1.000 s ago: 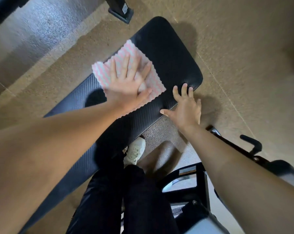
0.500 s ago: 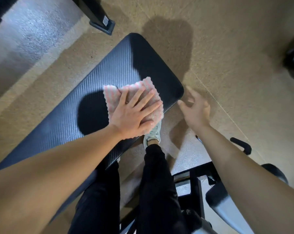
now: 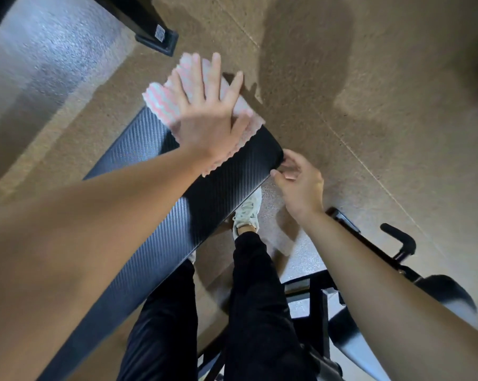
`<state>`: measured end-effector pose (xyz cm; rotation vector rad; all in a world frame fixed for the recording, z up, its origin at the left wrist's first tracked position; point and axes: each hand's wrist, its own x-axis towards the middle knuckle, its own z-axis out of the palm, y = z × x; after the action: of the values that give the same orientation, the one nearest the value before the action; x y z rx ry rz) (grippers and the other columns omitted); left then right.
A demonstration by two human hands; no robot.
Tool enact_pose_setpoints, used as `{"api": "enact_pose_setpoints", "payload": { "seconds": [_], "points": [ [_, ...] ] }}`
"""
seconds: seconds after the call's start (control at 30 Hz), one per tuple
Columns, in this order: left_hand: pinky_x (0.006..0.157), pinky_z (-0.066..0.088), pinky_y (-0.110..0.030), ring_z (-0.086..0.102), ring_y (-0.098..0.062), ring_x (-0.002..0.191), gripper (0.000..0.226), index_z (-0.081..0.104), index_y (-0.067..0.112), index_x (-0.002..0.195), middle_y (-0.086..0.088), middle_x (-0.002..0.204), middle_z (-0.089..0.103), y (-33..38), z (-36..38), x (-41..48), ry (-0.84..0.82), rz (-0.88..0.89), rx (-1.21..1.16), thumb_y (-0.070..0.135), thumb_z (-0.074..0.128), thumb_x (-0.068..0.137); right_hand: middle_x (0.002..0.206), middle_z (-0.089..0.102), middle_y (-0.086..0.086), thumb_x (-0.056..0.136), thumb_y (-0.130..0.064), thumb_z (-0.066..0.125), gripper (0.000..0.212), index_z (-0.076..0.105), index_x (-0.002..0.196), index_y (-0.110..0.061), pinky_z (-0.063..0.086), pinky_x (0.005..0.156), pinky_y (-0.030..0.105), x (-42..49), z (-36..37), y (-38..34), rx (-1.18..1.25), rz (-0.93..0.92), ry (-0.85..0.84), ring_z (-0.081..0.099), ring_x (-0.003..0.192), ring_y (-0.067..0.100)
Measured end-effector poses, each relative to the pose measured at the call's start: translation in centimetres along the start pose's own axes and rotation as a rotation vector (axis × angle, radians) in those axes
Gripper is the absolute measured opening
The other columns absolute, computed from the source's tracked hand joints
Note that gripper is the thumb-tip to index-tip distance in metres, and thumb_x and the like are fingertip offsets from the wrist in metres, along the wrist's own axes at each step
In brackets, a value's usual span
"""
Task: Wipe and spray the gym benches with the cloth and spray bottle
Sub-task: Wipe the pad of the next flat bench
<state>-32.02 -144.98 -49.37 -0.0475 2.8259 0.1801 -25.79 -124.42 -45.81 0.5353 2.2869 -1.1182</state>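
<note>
Left hand (image 3: pixel 204 122) flat, fingers spread, pressing pink-white cloth (image 3: pixel 160 97) onto far end of black bench (image 3: pixel 155 237). Right hand (image 3: pixel 301 185) curled at bench corner, touching edge; can't tell if gripping.

One view only: the camera is on your head, wide-angle, facing forward and steeply down. You look almost straight down onto the bench (image 3: pixel 232 171), which runs from bottom left up to centre. Range is close. Your forearms (image 3: pixel 67 257) fill the lower corners, and your left hand (image 3: pixel 204 116) and right hand (image 3: pixel 301 182) sit mid-frame. Your legs (image 3: pixel 259 298) and shoe (image 3: pixel 247 213) show below them. Floor (image 3: pixel 397 105) fills the top right. The picture is blurred around the left hand.
</note>
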Motion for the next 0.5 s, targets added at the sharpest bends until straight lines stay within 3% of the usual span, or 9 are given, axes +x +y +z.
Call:
{"api": "enact_pose_setpoints", "payload": {
  "seconds": [0.17,0.27,0.37,0.43,0.5],
  "points": [
    [0.121,0.005,-0.070,0.009,-0.044,0.156,0.071,0.016,0.025,0.164,-0.013,0.172,0.009,3.5,1.2,-4.1,-0.084,0.253,-0.004,0.062,0.022,0.104,0.107,0.075,-0.004,0.086,-0.006,0.076,0.040,0.070,0.124,-0.015,0.057,0.093,0.025,0.4,-0.5,0.8,0.074,0.060,0.051,0.071,0.097,0.006],
    [0.123,0.003,-0.068,0.001,-0.041,0.158,0.074,0.014,0.021,0.165,-0.011,0.173,0.006,5.1,2.1,-6.4,-0.113,0.333,-0.010,0.061,0.028,0.103,0.112,0.074,0.004,0.090,-0.003,0.070,0.039,0.067,0.128,-0.010,0.052,0.085,0.010,0.2,-1.3,1.0,0.106,0.090,0.115,0.069,0.100,0.009],
    [0.124,0.006,-0.065,0.004,-0.037,0.158,0.075,0.016,0.021,0.165,-0.008,0.173,0.008,5.4,2.0,-7.3,-0.115,0.386,-0.034,0.054,0.038,0.101,0.119,0.070,-0.001,0.093,-0.008,0.069,0.041,0.064,0.133,-0.013,0.046,0.078,0.001,-0.1,-2.2,0.7,0.074,0.090,0.136,0.066,0.099,0.006],
    [0.125,0.008,-0.061,0.006,-0.033,0.159,0.075,0.015,0.017,0.165,-0.006,0.173,0.011,4.7,1.4,-7.9,-0.082,0.436,-0.086,0.047,0.043,0.102,0.122,0.068,-0.006,0.092,-0.012,0.070,0.042,0.064,0.133,-0.017,0.050,0.083,0.008,-0.4,-2.4,0.2,0.030,0.035,0.137,0.065,0.100,0.004],
    [0.126,0.010,-0.058,0.007,-0.029,0.159,0.076,0.014,0.012,0.164,-0.007,0.172,0.013,3.6,0.8,-8.8,-0.039,0.416,-0.159,0.039,0.049,0.102,0.120,0.064,-0.008,0.090,-0.017,0.073,0.041,0.066,0.130,-0.019,0.053,0.093,0.024,-0.7,-2.1,-0.5,-0.042,-0.108,0.142,0.063,0.104,0.006]
  ]
}}
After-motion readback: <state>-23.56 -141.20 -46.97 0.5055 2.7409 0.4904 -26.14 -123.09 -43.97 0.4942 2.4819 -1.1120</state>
